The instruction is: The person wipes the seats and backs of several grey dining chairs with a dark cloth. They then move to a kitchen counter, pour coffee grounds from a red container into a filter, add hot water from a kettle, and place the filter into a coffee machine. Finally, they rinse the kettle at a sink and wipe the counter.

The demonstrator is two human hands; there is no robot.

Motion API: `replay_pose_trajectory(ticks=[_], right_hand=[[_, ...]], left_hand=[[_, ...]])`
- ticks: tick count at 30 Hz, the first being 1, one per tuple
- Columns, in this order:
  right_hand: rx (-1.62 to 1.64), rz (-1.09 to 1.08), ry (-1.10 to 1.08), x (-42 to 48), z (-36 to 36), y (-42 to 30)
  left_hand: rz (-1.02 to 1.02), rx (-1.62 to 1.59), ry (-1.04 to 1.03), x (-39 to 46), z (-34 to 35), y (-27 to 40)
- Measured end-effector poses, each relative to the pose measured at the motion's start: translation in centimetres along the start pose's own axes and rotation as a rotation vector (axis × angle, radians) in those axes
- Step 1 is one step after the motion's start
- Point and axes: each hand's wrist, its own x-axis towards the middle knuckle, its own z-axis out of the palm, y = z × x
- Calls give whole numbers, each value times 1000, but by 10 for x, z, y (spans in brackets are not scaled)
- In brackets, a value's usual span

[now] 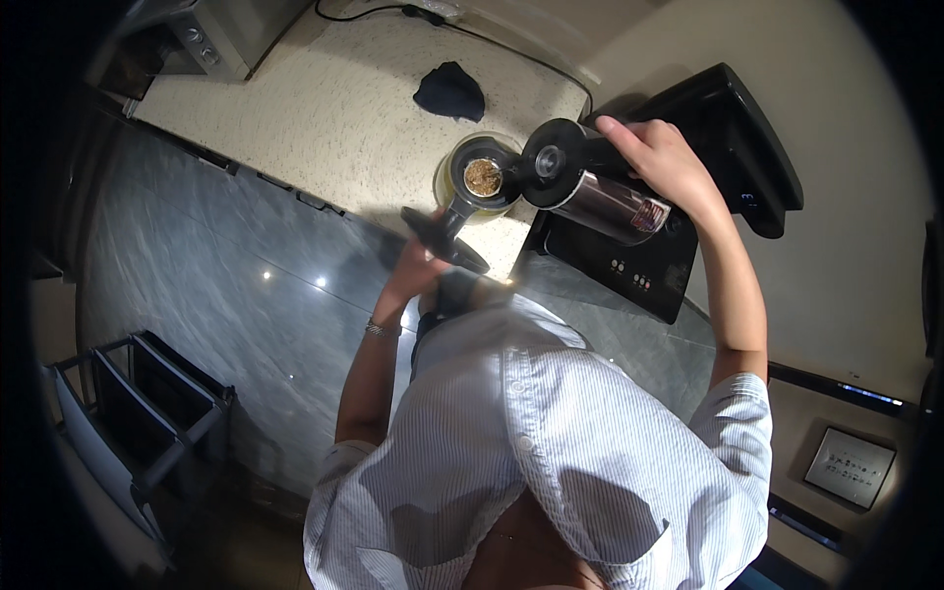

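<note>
My right hand (pixel 664 158) grips the black handle of a clear-bodied kettle (pixel 612 206) with a round black lid. The kettle is tilted, its spout over the mouth of a glass pot (pixel 442 181) on the counter. Brown, grainy contents (pixel 483 178) fill the strainer inside the pot's black collar. My left hand (pixel 420 269) is closed around the pot's black handle (pixel 459 210), partly hidden by a black disc-shaped lid (pixel 446 240) that stands open there. Whether liquid is flowing cannot be made out.
A dark cloth (pixel 451 92) lies on the speckled counter (pixel 310 110). A black dispenser appliance (pixel 708 140) with buttons on its base (pixel 627 265) stands at right. A microwave oven (pixel 199 44) sits at upper left, and a power cord (pixel 509 55) runs along the wall. A rack (pixel 140 413) stands on the floor.
</note>
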Motion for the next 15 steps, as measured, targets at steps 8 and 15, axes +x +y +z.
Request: replay_pose_trajectory(ticks=[8,15], right_hand=[[842,111,222,-37,28,73],[1480,248,741,-107,47,119]], left_hand=[[-298,-140,-261,20,-26,13],[-230,-192,-101,22,-3,33]])
